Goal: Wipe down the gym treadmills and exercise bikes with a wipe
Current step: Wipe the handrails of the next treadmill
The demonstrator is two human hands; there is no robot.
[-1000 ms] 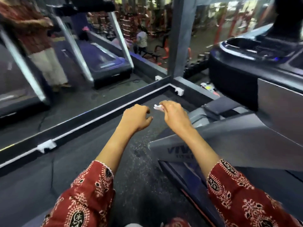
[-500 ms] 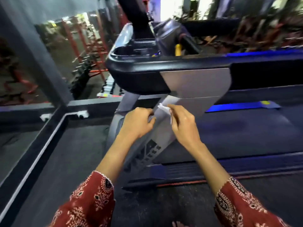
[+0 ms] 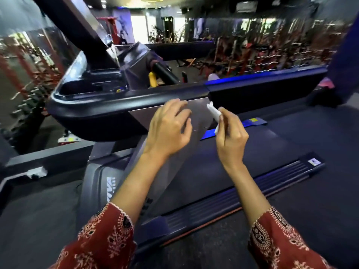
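Observation:
A dark treadmill stands in front of me, its black side rail and console tray at upper left, a grey upright panel under the rail and the belt to the right. My right hand pinches a small folded white wipe in front of the grey panel, just below the rail. Left of the wipe, my left hand hovers with loosely curled fingers that hold nothing, a short gap away from it.
A yellow-tipped handle and black grip stick out behind the console. The ribbed side step of the treadmill runs below my arms. A glass wall is at left, red gym racks beyond the rail.
My view has swung right and up from the floor by the glass wall to the treadmill console. Both hands rose to the rail, and my left hand has parted from the wipe.

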